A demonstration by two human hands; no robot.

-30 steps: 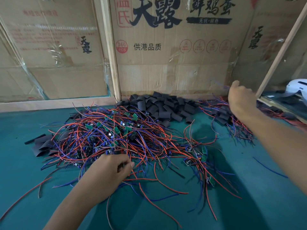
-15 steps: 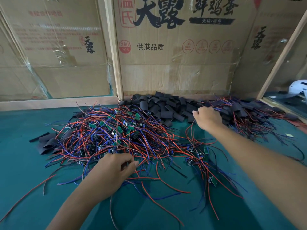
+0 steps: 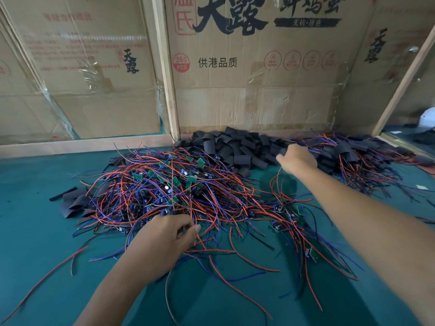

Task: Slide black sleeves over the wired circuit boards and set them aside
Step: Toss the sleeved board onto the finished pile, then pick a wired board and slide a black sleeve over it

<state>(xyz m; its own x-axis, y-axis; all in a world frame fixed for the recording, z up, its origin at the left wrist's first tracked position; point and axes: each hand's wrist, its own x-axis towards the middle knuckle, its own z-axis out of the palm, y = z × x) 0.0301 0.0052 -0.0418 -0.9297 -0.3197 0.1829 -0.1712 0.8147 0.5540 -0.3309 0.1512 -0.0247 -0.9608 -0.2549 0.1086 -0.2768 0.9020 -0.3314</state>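
Note:
A tangled heap of red and blue wired circuit boards [image 3: 179, 191] covers the middle of the green table [image 3: 35, 243]. Behind it, against the cardboard wall, lies a pile of short black sleeves [image 3: 235, 149]. My left hand [image 3: 164, 236] rests at the heap's near edge, thumb and forefinger pinching wires there. My right hand [image 3: 297, 158] reaches onto the right edge of the sleeve pile, its fingertips hidden among the sleeves. A pile of boards covered by black sleeves [image 3: 353, 158] lies at the back right.
A few flattened black sleeves [image 3: 75, 203] lie left of the heap. Taped cardboard sheets [image 3: 235, 90] and wooden posts wall in the back. A white rounded object [image 3: 427, 118] sits beyond the right frame. Loose wires trail toward the near edge.
My right hand has swung left from the sleeved pile at the back right to the black sleeve pile. My left hand has stayed on the wires at the heap's near edge.

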